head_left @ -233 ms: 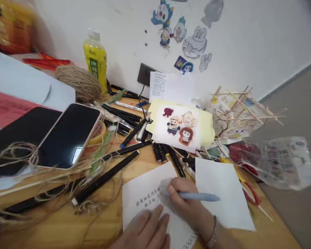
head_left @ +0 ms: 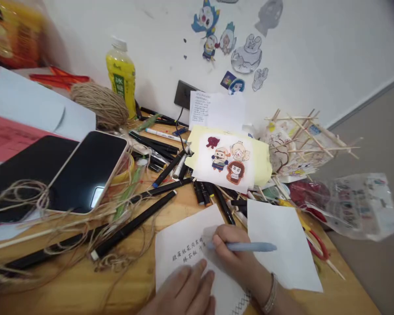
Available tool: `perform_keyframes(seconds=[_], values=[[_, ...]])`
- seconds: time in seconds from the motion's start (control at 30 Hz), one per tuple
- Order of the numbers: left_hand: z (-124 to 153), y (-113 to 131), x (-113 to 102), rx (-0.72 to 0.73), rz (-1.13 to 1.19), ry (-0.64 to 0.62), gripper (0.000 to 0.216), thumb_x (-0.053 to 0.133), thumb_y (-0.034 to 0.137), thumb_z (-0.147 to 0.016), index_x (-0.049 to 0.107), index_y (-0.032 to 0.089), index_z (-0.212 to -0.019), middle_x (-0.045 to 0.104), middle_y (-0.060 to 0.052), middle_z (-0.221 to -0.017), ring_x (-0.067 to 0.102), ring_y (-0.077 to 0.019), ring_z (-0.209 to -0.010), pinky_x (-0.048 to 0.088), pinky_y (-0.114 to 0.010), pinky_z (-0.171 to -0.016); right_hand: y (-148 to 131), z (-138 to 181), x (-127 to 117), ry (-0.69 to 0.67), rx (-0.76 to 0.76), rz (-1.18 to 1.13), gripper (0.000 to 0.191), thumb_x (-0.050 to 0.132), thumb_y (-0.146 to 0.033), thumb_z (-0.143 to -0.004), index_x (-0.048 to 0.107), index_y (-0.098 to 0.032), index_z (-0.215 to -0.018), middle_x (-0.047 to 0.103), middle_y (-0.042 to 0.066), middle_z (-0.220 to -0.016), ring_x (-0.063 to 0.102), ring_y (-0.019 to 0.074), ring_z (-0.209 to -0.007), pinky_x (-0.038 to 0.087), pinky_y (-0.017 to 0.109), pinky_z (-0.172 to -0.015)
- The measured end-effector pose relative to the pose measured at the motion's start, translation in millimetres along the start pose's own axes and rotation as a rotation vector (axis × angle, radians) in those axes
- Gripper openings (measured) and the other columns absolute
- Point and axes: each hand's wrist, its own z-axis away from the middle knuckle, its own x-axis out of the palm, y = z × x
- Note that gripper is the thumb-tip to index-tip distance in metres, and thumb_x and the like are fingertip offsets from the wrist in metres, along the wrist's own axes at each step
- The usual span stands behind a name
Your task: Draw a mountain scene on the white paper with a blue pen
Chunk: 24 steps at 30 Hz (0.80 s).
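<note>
The right hand point(head_left: 231, 247) held a blue pen point(head_left: 256, 247) in a narrow grip, thumb and fingers pinched round it near the tip. The pen's tip was at the end of the second line of writing on a white sheet of paper point(head_left: 169, 238), which lay on the wooden table point(head_left: 131, 284) under both hands. The left hand point(head_left: 187, 291) lay spread on that paper below the writing, its fingers loosely stretched and slightly apart, gripping nothing.

A second sheet point(head_left: 282, 245) lay just to the right, partly under the right forearm, with red-handled scissors point(head_left: 320, 245) beside it.

At the back stood a clear bottle point(head_left: 120, 74), white cap on, with yellow drink inside. A clear plastic bag point(head_left: 364, 203) sat at the table's right edge; whether the dark red thing point(head_left: 310, 192) there was in it or under it, I cannot tell. The orange container point(head_left: 18, 37) at the far left was blurred, its contents unclear. Black markers point(head_left: 134, 223) lay loose on the table, near a phone point(head_left: 88, 170).
</note>
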Motion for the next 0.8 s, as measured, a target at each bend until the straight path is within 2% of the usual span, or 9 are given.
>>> perform_keyframes(seconds=[0.07,0.13,0.5,0.63,0.73,0.8], values=[[3.2,2.2,7.3,-0.002,-0.026,0.079,0.008,0.053,0.019,-0.098,0.061,0.023,-0.097,0.074,0.003,-0.101,0.064,-0.0212,-0.098,0.04,-0.036,-0.086,-0.4,0.0,-0.2,0.002,0.004,-0.01,0.036,0.04,-0.024,-0.096,0.034,-0.024,-0.06,0.045,-0.004,-0.052,0.049,0.0128,-0.048,0.037,0.024,-0.049],[6.0,3.6,12.6,-0.002,-0.038,0.103,0.006,0.056,0.019,-0.096,0.061,0.022,-0.097,0.074,0.001,-0.101,0.063,-0.0224,-0.098,0.039,-0.036,-0.085,-0.7,0.1,-0.4,0.008,0.012,-0.006,0.035,0.042,-0.024,-0.095,0.035,-0.023,-0.06,0.046,-0.004,-0.052,0.049,0.0128,-0.048,0.037,0.024,-0.05],[5.1,1.9,12.2,-0.002,-0.028,0.081,0.006,0.057,0.02,-0.097,0.062,0.023,-0.097,0.074,0.002,-0.102,0.062,-0.0223,-0.1,0.038,-0.036,-0.087,0.1,0.0,0.0,0.026,0.036,-0.08,0.034,0.044,-0.021,-0.092,0.034,-0.023,-0.059,0.043,-0.005,-0.052,0.047,0.0116,-0.049,0.036,0.022,-0.051],[2.0,-1.5,4.1,0.011,-0.028,0.063,0.008,0.055,0.018,-0.097,0.061,0.023,-0.097,0.075,0.003,-0.101,0.065,-0.0205,-0.096,0.039,-0.035,-0.085,1.8,-0.3,-2.9,0.032,0.061,-0.112,0.033,0.044,-0.021,-0.091,0.034,-0.023,-0.059,0.043,-0.005,-0.051,0.046,0.0115,-0.047,0.034,0.022,-0.048],[-2.1,-3.4,-4.3,-0.002,-0.006,-0.029,0.01,0.053,0.018,-0.099,0.061,0.023,-0.099,0.075,0.004,-0.104,0.066,-0.0193,-0.099,0.04,-0.034,-0.086,3.7,-1.2,-4.6,0.037,0.055,-0.105,0.032,0.044,-0.019,-0.09,0.035,-0.023,-0.059,0.045,-0.005,-0.051,0.046,0.0114,-0.046,0.034,0.023,-0.047],[-4.4,-3.8,-7.4,0.0,-0.011,-0.017,0.011,0.052,0.017,-0.099,0.061,0.023,-0.098,0.076,0.005,-0.103,0.066,-0.0187,-0.097,0.04,-0.034,-0.086,4.4,-1.9,-4.7,0.038,0.044,-0.096,0.032,0.044,-0.018,-0.089,0.034,-0.023,-0.059,0.044,-0.005,-0.05,0.046,0.0113,-0.046,0.034,0.023,-0.047]])
